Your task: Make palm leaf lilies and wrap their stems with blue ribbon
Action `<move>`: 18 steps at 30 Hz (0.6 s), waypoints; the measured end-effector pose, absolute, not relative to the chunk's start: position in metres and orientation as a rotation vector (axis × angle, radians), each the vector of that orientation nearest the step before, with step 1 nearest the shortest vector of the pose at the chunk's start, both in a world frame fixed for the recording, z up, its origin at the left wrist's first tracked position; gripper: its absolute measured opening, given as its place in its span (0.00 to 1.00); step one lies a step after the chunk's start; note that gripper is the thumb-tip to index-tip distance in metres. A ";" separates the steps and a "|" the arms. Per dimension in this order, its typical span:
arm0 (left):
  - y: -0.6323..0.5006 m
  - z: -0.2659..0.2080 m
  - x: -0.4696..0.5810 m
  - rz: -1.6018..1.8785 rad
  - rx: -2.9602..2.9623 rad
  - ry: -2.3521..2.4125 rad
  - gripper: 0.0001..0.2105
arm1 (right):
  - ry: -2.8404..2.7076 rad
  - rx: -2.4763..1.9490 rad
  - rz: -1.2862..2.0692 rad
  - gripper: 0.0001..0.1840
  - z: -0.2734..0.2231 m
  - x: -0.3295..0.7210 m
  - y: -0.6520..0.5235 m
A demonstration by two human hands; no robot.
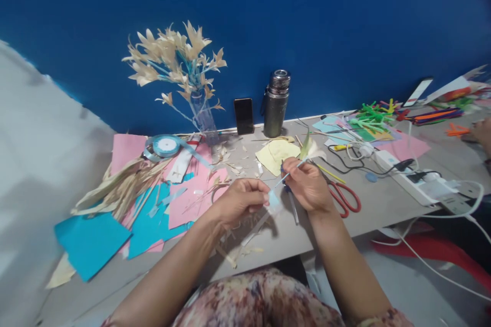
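My left hand (240, 200) pinches a short end of light blue ribbon (273, 202) above the grey table (383, 204). My right hand (307, 184) is closed around a thin stem wrapped in that ribbon (288, 173), with a pale leaf-like flower (309, 147) at its far tip. The two hands are close together, almost touching. A roll of light blue ribbon (166, 145) lies at the left back. Red-handled scissors (345, 196) lie just right of my right hand.
A glass vase of cream paper flowers (180, 61), a phone (244, 115) and a steel flask (276, 103) stand against the blue wall. Pink and blue paper sheets (92, 240) and dried leaves (118, 189) cover the left. A power strip (414, 179), cables and coloured pipe cleaners (372, 117) lie right.
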State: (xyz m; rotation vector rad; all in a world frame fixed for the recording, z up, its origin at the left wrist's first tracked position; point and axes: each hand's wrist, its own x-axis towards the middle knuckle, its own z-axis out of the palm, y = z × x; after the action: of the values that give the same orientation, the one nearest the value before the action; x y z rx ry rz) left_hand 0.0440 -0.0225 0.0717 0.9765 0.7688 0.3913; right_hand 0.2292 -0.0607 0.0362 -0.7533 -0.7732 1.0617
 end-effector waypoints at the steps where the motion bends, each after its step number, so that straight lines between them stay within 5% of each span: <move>1: -0.022 0.072 0.043 0.348 0.939 0.743 0.11 | -0.782 -0.726 1.075 0.11 0.037 0.231 -0.061; 18: -0.026 0.067 0.032 0.422 1.065 0.738 0.16 | -0.836 -0.933 0.984 0.12 0.047 0.227 -0.065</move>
State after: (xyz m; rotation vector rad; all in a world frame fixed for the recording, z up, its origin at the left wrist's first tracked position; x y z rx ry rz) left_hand 0.0320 -0.0260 0.0666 1.0655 0.7379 0.4217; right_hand 0.2268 -0.0648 0.0468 -0.9329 -0.8357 0.9840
